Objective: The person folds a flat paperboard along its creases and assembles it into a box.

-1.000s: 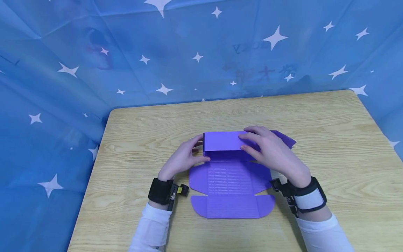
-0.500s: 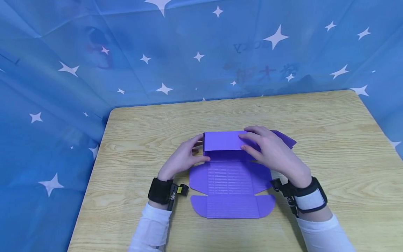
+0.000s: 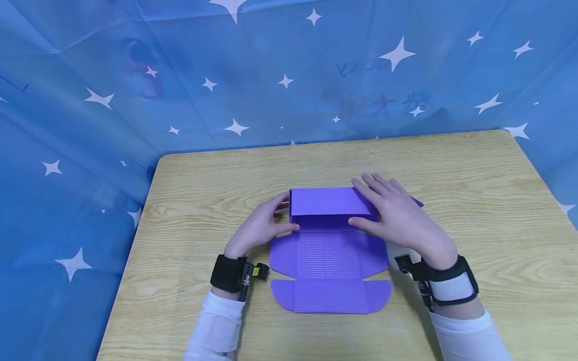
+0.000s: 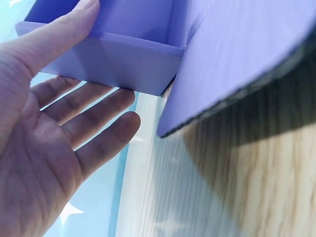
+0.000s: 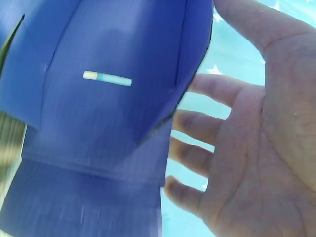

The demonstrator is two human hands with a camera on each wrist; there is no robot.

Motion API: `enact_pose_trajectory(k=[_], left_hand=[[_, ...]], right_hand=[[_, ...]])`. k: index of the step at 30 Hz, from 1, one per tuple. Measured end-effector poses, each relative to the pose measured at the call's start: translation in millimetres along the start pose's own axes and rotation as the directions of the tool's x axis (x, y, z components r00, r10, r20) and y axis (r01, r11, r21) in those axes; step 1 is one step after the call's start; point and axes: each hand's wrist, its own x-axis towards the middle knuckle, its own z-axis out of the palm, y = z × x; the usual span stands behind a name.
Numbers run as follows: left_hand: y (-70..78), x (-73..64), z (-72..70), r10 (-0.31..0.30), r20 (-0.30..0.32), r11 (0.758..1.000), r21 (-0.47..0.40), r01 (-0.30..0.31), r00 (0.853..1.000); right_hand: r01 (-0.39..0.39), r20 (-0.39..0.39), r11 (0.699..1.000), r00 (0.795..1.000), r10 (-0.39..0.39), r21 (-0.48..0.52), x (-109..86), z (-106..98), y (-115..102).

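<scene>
A purple cardboard box [image 3: 334, 201], partly folded, lies on the table with its corrugated lid panel [image 3: 331, 254] spread flat toward me. My left hand [image 3: 261, 225] holds the box's left end. In the left wrist view its thumb [image 4: 74, 27] hooks over the rim of the end wall [image 4: 113, 61], and the fingers lie against the outer side. My right hand [image 3: 397, 213] rests at the right end, fingers straight and spread over the top, thumb along the front. In the right wrist view, a short pale strip [image 5: 107, 78] shows on the purple cardboard; whether slot or object, I cannot tell.
The wooden table [image 3: 217, 180] extends around the box on all sides. Behind it and on the left hangs a blue star-patterned cloth [image 3: 253, 90]. Rounded side flaps [image 3: 378, 296] stick out from the lid panel. A purple flap tip [image 3: 418, 202] shows beyond my right hand.
My right hand's fingers have straightened and spread, and the hand has shifted slightly right, covering more of the right-hand flap. The box has slid a little left; the left hand keeps its hold.
</scene>
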Motion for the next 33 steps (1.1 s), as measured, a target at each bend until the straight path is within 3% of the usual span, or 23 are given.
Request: enact_pose_trajectory(k=[7, 16, 23, 27, 33], left_hand=[[-3.8, -1.8, -5.6, -0.031, -0.009, 0.999, -0.024, 0.031, 0.999], [-7.8, -3.3, -10.7, -0.009, -0.018, 1.0, -0.01, 0.009, 1.0], [-7.8, -3.5, -12.1, -0.014, -0.017, 1.0, -0.01, 0.014, 1.0], [-7.6, -3.2, -11.8, -0.016, -0.018, 1.0, -0.011, 0.015, 1.0], [-7.4, -3.7, -12.1, -0.021, -0.02, 1.0, -0.01, 0.021, 1.0]], right_hand=[[-0.019, -0.009, 1.0, 1.0, 0.019, -0.011, -3.4, -6.2, 5.4], [0.022, -0.068, 0.999, 0.997, -0.024, -0.029, -6.1, -10.2, 8.7], [0.11, -0.19, 0.993, 0.975, -0.118, -0.052, -6.9, -8.1, 5.5], [0.129, -0.233, 0.991, 0.963, -0.134, -0.035, -5.9, -6.5, 0.1], [0.108, -0.221, 0.994, 0.969, -0.108, -0.013, -3.0, -1.9, -3.1]])
